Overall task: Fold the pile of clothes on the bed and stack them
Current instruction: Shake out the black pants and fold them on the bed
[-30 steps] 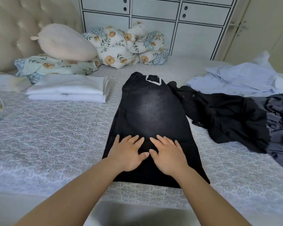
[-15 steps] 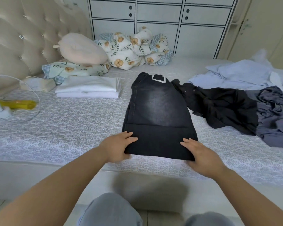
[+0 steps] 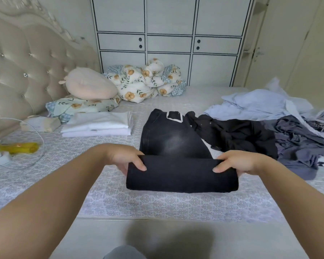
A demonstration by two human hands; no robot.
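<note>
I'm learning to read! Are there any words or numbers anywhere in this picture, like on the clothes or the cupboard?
No text can be read anywhere.
The black jeans carry a white-edged patch with no words showing.
The yellow object at the left has a small mark, too blurred to read.
The cupboard doors show only round holes, no labels.

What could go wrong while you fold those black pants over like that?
1. Each hand, left hand and right hand, holds only one end of the lifted fold of the black jeans, so the middle might sag and land crooked.
2. The crumpled black garment touches the jeans' right edge near the waistband, so it could get caught under the fold.
3. The fold lies close to the bed's near edge; a loose grip could let it slip off.
</note>
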